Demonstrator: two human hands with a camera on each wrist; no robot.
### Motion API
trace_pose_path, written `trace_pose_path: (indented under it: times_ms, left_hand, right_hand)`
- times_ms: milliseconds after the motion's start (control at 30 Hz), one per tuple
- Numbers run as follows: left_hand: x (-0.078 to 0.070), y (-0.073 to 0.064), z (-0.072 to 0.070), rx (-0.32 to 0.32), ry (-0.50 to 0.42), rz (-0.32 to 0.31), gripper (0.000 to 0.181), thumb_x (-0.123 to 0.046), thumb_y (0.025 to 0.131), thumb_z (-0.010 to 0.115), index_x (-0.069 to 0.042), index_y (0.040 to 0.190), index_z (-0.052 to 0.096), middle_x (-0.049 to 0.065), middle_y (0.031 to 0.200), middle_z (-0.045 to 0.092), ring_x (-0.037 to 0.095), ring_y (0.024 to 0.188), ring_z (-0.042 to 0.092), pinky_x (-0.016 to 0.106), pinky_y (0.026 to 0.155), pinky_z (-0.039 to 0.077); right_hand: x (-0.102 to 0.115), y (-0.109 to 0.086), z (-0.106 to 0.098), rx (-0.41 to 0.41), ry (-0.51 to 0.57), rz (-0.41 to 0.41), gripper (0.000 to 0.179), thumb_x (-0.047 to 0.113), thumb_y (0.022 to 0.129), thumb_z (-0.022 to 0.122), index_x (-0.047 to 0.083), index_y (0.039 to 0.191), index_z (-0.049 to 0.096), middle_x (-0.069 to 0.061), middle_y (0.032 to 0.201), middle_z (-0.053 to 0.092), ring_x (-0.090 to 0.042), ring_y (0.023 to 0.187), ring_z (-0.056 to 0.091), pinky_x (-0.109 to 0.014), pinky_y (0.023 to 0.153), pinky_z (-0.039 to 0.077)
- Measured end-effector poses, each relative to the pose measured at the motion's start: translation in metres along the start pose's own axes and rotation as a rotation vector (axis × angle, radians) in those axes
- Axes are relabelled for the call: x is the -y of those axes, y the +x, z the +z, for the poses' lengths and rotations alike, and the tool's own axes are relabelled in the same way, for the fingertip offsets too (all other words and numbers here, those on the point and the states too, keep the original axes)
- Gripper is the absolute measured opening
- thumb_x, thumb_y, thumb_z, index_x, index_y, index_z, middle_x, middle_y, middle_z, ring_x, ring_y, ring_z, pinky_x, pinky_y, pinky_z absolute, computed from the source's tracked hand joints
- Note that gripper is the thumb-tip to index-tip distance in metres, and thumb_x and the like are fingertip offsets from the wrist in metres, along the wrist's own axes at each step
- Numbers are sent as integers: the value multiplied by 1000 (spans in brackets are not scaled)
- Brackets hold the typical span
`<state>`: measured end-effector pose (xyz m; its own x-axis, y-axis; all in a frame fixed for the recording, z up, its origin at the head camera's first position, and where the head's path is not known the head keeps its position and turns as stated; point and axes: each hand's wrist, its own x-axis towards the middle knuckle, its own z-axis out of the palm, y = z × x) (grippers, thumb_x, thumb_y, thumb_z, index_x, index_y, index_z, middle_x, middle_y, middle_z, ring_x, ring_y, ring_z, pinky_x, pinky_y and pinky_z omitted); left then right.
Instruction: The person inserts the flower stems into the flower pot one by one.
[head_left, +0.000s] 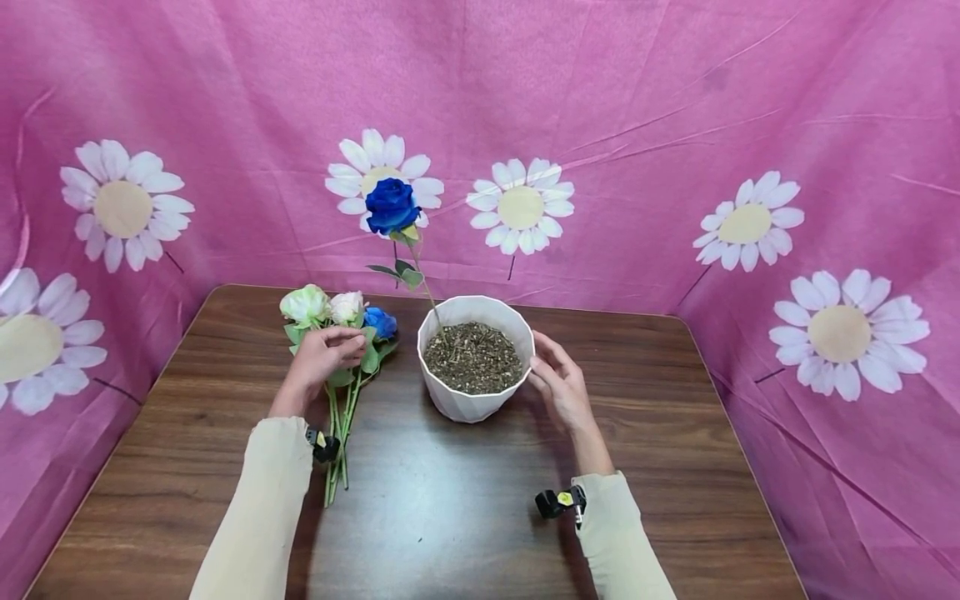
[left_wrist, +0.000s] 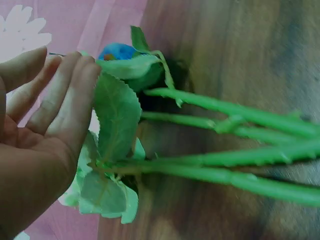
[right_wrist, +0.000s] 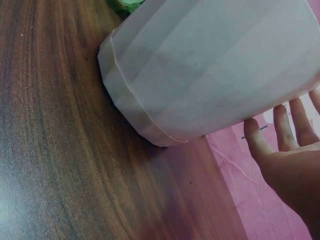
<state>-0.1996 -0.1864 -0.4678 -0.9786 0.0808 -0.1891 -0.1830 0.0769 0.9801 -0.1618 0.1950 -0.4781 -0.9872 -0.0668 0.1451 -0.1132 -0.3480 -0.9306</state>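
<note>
The brown table (head_left: 427, 533) stood by a pink cloth (head_left: 615, 75) with big white daisies (head_left: 521, 207). My left hand (head_left: 324, 358), fingers almost straight, was over the flowers (head_left: 306, 305) lying left of the pot (head_left: 467, 408). My right hand (head_left: 561, 387), fingers apart, touched its side. The white pot held dirt (head_left: 476, 360) and one tall blue rose (head_left: 393, 206).

White, faceted round pot (head_left: 471, 407); mottled-brown granular soil (head_left: 480, 367). Deep-blue, long-stemmed rose (head_left: 392, 206). Greenish-white round bloom (head_left: 306, 305), pale-pink round bloom (head_left: 347, 307), blue round bloom (head_left: 381, 322); slender bright-green stems (left_wrist: 210, 174). Dark-brown wooden table (head_left: 637, 417), streaked with darker grain. Magenta-pink fabric backdrop (head_left: 615, 67), printed with white-petalled daisies (head_left: 520, 208), tan centres. Cream cloth sleeves (head_left: 258, 492).
</note>
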Motion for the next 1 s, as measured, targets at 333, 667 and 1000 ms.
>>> trace_pose_path:
  times_ms: [333, 667, 1000]
  left_hand:
    - [14, -1, -7, -102, 293, -108, 29, -6, 99, 64, 13, 121, 64, 28, 115, 67, 19, 84, 72, 30, 79, 62]
    - [30, 1, -8, -106, 282, -170, 34, 2, 91, 69, 13, 121, 62, 23, 107, 70, 14, 77, 71, 28, 74, 62]
    - [33, 5, -7, -57, 197, -201, 40, 10, 89, 67, 18, 126, 55, 21, 97, 73, 12, 75, 69, 28, 72, 63]
  right_hand:
    - [-4, 2, -6, -13, -3, 26, 48, -5, 101, 51, -11, 147, 40, -14, 137, 53, -22, 121, 57, -33, 99, 55]
    - [1, 0, 1, -31, -14, 38, 48, -8, 101, 49, -13, 148, 37, -12, 135, 54, -22, 120, 57, -34, 98, 55]
    - [0, 1, 1, -28, -16, 34, 48, -7, 101, 49, -13, 147, 38, -15, 136, 53, -23, 121, 57, -34, 99, 55]
